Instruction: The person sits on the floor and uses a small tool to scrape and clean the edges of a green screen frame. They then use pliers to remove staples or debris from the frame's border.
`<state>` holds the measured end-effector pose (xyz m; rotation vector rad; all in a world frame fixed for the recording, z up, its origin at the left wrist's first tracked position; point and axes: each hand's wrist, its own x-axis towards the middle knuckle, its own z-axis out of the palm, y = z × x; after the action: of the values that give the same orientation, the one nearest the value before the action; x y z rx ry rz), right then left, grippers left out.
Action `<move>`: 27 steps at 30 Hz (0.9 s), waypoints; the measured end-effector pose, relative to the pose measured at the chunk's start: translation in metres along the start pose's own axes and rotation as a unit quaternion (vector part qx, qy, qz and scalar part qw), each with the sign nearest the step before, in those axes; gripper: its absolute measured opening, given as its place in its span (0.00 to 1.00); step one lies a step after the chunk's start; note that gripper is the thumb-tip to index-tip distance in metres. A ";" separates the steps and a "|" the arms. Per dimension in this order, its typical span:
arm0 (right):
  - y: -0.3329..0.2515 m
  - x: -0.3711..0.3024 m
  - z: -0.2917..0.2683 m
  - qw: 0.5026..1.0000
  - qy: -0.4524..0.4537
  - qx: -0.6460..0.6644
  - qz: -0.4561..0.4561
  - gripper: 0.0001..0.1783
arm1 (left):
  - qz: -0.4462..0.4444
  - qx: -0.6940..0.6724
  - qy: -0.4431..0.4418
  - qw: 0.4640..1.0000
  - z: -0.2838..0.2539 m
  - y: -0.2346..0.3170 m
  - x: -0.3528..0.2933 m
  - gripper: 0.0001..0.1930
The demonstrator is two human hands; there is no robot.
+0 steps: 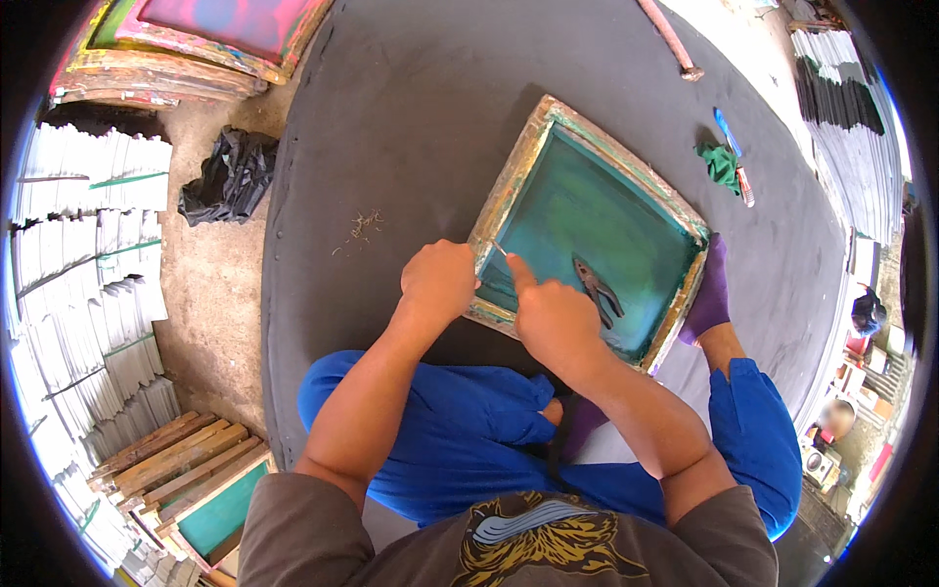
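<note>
A worn wooden frame point(511, 181) with teal mesh point(597, 201) stretched across it lies tilted on the dark work surface in front of me. My left hand point(437, 284) is closed at its left edge, the fingers curled against the wood. Over the near left corner, my right hand point(556, 318) is closed with the index finger stretched forward along a thin metal shaft point(501, 249); the rest of that tool is hidden in the palm. Pliers point(597, 291) rest on the mesh beside my right hand. My foot in a purple sock point(706, 293) touches the frame's right corner.
Small loose scraps point(366, 226) lie left of the frame. Toward the right are a green cloth point(720, 166) and a blue-handled tool point(727, 129); a long handle point(670, 39) lies farther back. Off the left edge sit a black plastic bag point(231, 176), bundled white sheets point(88, 264) and stacked frames point(186, 460).
</note>
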<state>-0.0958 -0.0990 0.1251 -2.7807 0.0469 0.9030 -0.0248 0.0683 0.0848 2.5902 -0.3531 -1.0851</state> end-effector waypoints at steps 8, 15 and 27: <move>0.007 0.007 -0.003 0.982 -0.064 0.178 -0.004 0.24 | 0.009 0.020 0.007 1.000 0.000 -0.002 0.000 0.13; 0.044 0.013 0.062 0.922 0.078 0.373 -0.069 0.25 | -0.003 0.010 0.001 1.000 -0.006 0.004 -0.001 0.15; 0.069 0.045 0.107 0.872 0.269 0.312 -0.263 0.26 | -0.009 0.006 -0.017 1.000 -0.011 0.005 0.001 0.18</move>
<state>-0.1281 -0.1420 0.0010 -2.1543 -0.2692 -0.0501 -0.0166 0.0659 0.0936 2.5934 -0.3457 -1.1369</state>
